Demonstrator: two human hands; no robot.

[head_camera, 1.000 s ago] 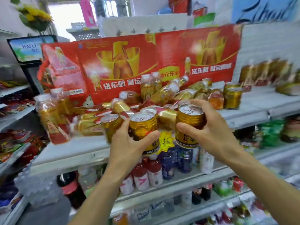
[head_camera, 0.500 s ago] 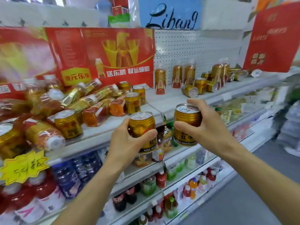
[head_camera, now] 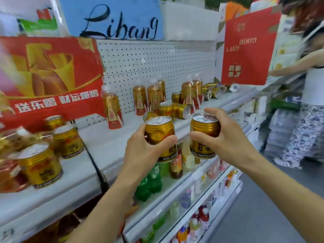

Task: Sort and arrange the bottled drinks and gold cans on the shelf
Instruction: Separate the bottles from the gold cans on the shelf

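A gold can in each hand, held upright before the shelf.
Left hand (head_camera: 142, 151) grips one gold can (head_camera: 160, 137); right hand (head_camera: 226, 141) grips another gold can (head_camera: 203, 135) (both above the white shelf (head_camera: 112, 148), near standing bottles (head_camera: 112, 107)).

bright, even light | motion blur at left and right edges | wide-angle bending | centre sharper

Gold cans (head_camera: 160, 137) glossy ribbed metal with silvery lids; bottled drinks (head_camera: 112, 109) clear plastic under shiny film labels; shelf (head_camera: 108, 146) smooth matt white, backed by perforated white panel (head_camera: 149, 64).
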